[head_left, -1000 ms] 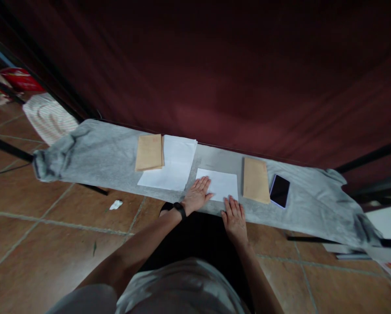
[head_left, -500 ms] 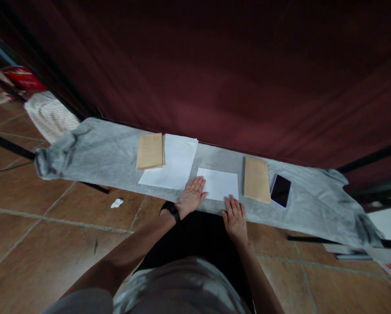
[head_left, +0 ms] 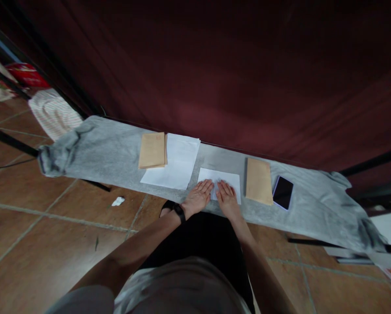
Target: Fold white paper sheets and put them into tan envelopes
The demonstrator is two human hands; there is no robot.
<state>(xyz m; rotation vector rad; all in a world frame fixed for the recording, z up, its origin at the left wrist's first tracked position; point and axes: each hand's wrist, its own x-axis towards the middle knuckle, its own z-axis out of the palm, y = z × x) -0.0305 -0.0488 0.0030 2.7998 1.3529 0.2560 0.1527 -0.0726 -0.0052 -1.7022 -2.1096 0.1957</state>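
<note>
A small white sheet of paper (head_left: 229, 178), seemingly folded, lies on the cloth-covered board in front of me. My left hand (head_left: 199, 195) rests flat on its left half, fingers stretched out. On the right half lies my right hand (head_left: 227, 196), also flat, its fingertips close to those of the left. Left of my hands are larger white sheets (head_left: 178, 161), partly covered by a few brown envelopes (head_left: 152, 150). To the right sits another brown envelope (head_left: 259, 181), perhaps more than one.
A phone (head_left: 283, 192) lies beside the right envelope. Grey cloth (head_left: 110, 148) drapes the narrow board, with a dark red curtain (head_left: 208, 96) hanging behind it. A striped cloth (head_left: 56, 113) hangs at the left. Crumpled tissue (head_left: 118, 201) is on the tiled floor.
Both hands have moved inward over the small white sheet, the right one also farther up onto it. The hands are now closer together. Envelopes, larger sheets and phone stay in place.
</note>
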